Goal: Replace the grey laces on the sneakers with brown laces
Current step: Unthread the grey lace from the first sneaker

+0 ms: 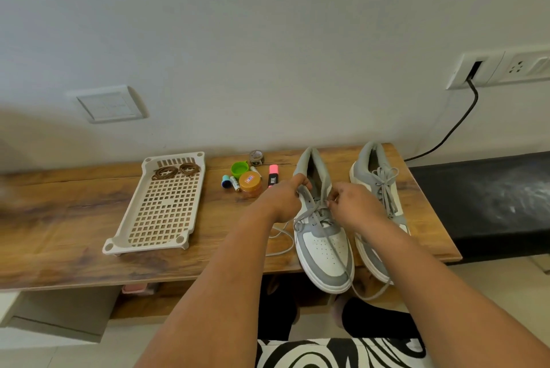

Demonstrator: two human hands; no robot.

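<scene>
Grey lace point(312, 214) is half pulled out of the left sneaker point(323, 236), which lies on the wooden table point(74, 233) with its toe toward the person and its heel toward the wall. The left hand point(285, 198) holds the collar of this sneaker, fingers curled round its edge, so its grip keeps the shoe steady. The right hand point(349, 204) pinches the lace at the upper eyelets, just right of the tongue. The long axis of the shoe runs away from the person, so I judge the lace must be drawn upward and toward the body, where there is open room.

Loose lace ends hang over the near table edge and could catch under the sole. The second sneaker point(378, 204) stands just beside on the right, its lace not yet untied. Brown laces point(177, 171) wait coiled in the white tray point(160, 218), well apart on the left, nearer to the left hand. Small items lie between the tray and the shoes.
</scene>
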